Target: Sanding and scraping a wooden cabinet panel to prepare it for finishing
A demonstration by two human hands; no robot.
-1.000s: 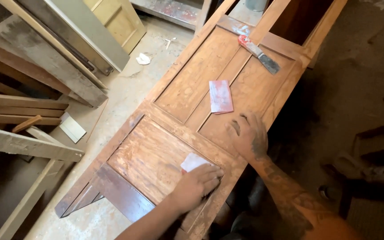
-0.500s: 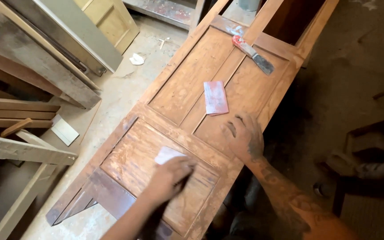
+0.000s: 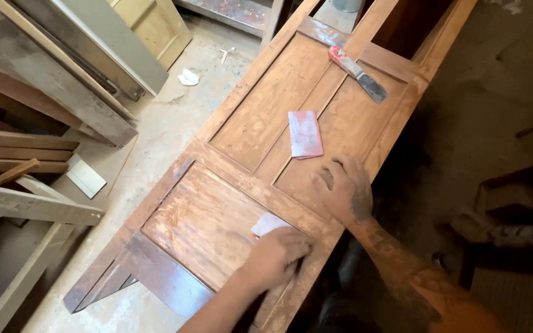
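Observation:
A brown panelled wooden door lies flat, running from lower left to upper right. My left hand presses a pale piece of sandpaper against the right side of the door's lower panel, fingers curled over it. My right hand rests flat on the door's right stile, fingers spread, with nothing in it. A reddish sheet of sandpaper lies loose on the middle upright between the upper panels. Farther up lies a scraper with a red handle and a dark blade.
Stacked lumber and old boards crowd the left side. A crumpled white scrap and a pale small board lie on the dusty concrete floor. Dark objects sit in shadow to the right of the door.
My left hand slid the pale sandpaper left across the lower panel, then back right toward the stile. My right hand stayed planted on the door.

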